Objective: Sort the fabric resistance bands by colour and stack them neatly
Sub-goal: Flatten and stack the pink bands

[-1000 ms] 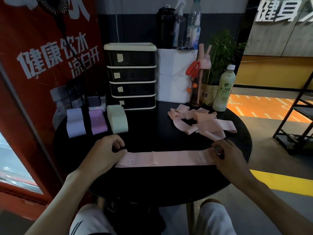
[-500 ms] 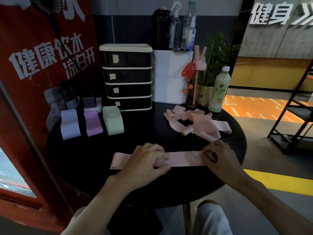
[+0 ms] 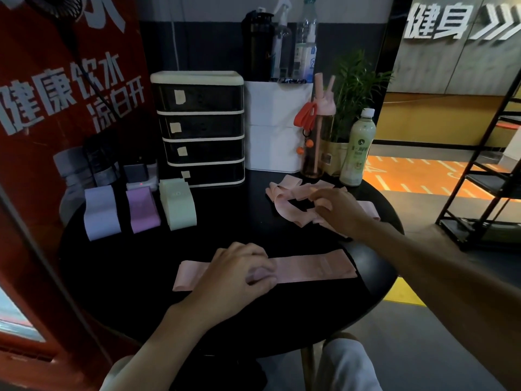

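We find bare table (image 3: 231,221) down the middle, between three folded stacks (image 3: 142,210) left and the pink heap (image 3: 284,204) right; drawer unit (image 3: 200,128), white box (image 3: 277,131) and bottles (image 3: 356,148) wall the back, a flat pink band (image 3: 315,266) crosses the front

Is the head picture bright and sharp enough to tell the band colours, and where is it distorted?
Head view: dim, yet the flat pink band, lilac stack, purple stack and green stack are distinguishable on the black table; right hand slightly blurred; wide-angle lens tilts the rack at right.
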{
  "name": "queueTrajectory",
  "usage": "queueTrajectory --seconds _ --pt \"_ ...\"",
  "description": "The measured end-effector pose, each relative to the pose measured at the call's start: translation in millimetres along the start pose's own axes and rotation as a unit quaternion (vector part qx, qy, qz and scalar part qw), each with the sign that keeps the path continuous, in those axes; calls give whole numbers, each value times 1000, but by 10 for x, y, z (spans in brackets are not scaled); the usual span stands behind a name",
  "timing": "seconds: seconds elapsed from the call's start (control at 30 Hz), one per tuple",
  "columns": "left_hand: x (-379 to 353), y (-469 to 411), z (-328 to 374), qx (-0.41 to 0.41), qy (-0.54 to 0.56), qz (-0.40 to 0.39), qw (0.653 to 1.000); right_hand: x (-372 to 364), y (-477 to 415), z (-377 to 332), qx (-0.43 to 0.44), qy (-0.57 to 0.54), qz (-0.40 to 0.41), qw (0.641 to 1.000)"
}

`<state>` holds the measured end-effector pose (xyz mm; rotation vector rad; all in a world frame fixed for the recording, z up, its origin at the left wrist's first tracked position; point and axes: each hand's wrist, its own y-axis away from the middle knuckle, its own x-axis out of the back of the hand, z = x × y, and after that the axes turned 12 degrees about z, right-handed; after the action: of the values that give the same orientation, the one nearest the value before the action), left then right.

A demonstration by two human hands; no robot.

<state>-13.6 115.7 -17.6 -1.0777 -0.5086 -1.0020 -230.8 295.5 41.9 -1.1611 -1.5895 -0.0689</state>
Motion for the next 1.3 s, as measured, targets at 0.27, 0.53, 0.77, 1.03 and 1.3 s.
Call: queueTrajectory --seconds 0.27,0.53,0.77,1.03,1.3 --pt "1 -10 3 -3 -18 -5 1000 -210 -279 123 -26 59 -164 984" --pt "8 -1 4 1 -22 -9 1000 -168 -305 226 -33 96 -59 993" --pt "33 5 38 -6 -36 -19 999 274 -315 70 -43 -76 46 995" --pt "193 -89 252 -8 -18 38 999 902 -377 -282 -20 -157 167 973" --pt "871 -996 834 6 124 187 975 1323 -424 -754 14 -221 254 942"
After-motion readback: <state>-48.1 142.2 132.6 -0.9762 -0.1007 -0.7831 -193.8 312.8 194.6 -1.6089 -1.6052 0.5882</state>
